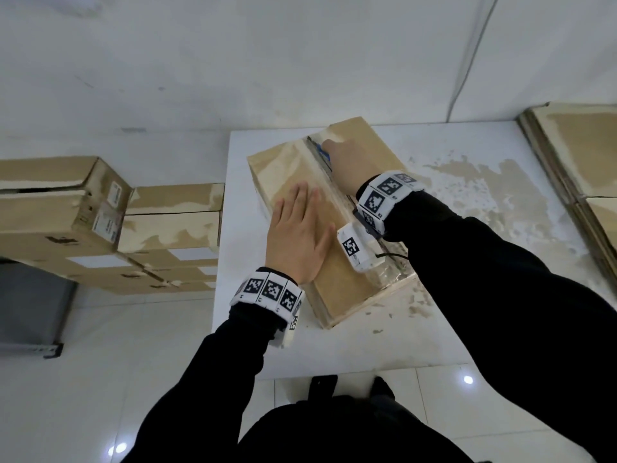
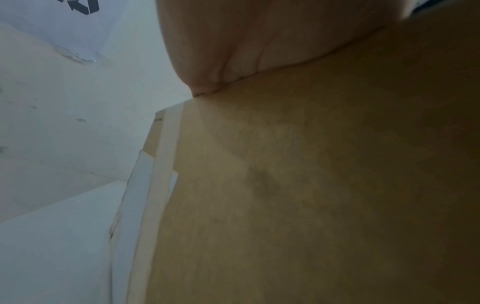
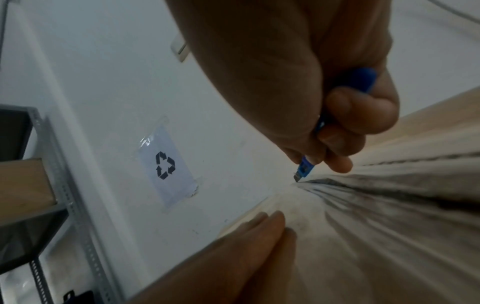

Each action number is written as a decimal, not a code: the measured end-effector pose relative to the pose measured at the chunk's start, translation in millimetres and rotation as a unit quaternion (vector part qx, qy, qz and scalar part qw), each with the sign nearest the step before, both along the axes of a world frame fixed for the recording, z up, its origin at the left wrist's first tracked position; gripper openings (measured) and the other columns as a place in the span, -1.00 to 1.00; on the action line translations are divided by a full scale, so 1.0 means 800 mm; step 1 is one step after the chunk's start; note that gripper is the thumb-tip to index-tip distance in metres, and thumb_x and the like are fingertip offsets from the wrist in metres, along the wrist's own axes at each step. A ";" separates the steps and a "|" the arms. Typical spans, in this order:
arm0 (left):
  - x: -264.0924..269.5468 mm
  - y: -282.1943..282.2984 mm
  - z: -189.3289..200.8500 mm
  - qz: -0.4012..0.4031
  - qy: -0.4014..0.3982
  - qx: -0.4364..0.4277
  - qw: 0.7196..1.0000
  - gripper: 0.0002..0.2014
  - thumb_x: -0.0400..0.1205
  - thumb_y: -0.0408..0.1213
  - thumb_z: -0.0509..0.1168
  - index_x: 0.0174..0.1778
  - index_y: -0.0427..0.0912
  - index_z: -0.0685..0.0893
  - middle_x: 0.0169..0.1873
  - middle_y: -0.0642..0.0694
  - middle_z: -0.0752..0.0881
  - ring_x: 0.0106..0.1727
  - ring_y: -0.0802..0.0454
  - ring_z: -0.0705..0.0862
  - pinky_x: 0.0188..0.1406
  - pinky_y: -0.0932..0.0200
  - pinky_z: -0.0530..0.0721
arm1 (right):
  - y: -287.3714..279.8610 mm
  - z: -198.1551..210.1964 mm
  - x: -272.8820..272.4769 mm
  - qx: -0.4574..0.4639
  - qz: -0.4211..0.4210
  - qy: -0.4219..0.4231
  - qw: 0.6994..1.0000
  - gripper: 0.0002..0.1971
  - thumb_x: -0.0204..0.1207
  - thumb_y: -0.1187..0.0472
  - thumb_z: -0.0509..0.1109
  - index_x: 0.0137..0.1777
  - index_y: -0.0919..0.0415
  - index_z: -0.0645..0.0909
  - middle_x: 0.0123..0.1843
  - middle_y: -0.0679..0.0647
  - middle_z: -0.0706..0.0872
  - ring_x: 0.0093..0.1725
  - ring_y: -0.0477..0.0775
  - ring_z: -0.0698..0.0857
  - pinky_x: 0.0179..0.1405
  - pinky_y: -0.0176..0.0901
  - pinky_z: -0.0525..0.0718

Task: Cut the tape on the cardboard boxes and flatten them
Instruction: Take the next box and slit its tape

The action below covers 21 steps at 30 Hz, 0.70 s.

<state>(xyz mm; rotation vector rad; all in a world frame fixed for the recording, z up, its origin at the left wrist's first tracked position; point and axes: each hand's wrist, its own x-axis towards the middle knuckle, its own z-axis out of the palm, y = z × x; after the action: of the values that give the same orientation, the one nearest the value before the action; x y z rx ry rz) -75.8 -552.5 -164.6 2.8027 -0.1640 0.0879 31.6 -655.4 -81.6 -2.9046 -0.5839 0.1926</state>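
Note:
A long brown cardboard box point(image 1: 293, 182) lies on the white table point(image 1: 417, 335), with a taped seam point(image 1: 329, 182) running along the middle of its top. My left hand point(image 1: 298, 235) lies flat on the box top with straight fingers, pressing it down; the left wrist view shows my palm point(image 2: 259, 41) on the cardboard point(image 2: 311, 185). My right hand point(image 1: 347, 162) grips a blue utility knife point(image 3: 306, 164) near the far end of the seam. Its blade tip sits at the tape point(image 3: 389, 185), where the seam shows a dark slit.
Several taped cardboard boxes point(image 1: 110, 222) are stacked on the floor at the left. Flattened cardboard point(image 1: 581, 162) lies along the table's right edge. A grey metal rack point(image 3: 59, 185) and a recycling-symbol sticker point(image 3: 166, 166) on the wall stand beyond the box.

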 end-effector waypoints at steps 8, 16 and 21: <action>0.000 0.001 -0.004 0.004 -0.011 -0.003 1.000 -0.23 0.60 0.21 -0.32 0.69 -0.17 0.00 0.69 -0.14 0.01 0.70 -0.01 -0.10 0.63 0.09 -0.23 | 0.009 -0.016 0.001 -0.008 -0.013 -0.010 1.000 -0.64 0.67 0.42 -0.01 0.44 0.35 0.36 0.15 0.37 0.64 0.11 0.33 0.65 -0.20 -0.08 0.38; 0.001 -0.002 -0.006 0.007 -0.012 -0.008 1.000 -0.22 0.60 0.21 -0.29 0.68 -0.18 0.03 0.68 -0.16 0.03 0.70 -0.03 -0.09 0.63 0.07 -0.23 | -0.002 -0.023 -0.003 0.004 -0.016 0.002 1.000 -0.67 0.70 0.38 0.00 0.39 0.37 0.40 0.16 0.39 0.63 0.11 0.35 0.64 -0.18 -0.07 0.40; 0.001 -0.002 -0.004 0.009 -0.014 -0.003 1.000 -0.22 0.59 0.19 -0.30 0.68 -0.19 0.06 0.68 -0.17 0.04 0.70 -0.04 -0.07 0.64 0.06 -0.20 | -0.014 -0.021 -0.017 0.040 -0.030 0.029 0.998 -0.64 0.67 0.40 0.02 0.43 0.34 0.39 0.11 0.41 0.63 0.05 0.37 0.64 -0.20 -0.07 0.38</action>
<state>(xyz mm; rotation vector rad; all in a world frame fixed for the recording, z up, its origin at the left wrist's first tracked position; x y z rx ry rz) -75.3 -554.1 -167.8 2.7991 -0.1455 0.1306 17.9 -666.4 -98.3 -2.8240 -0.4828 0.2394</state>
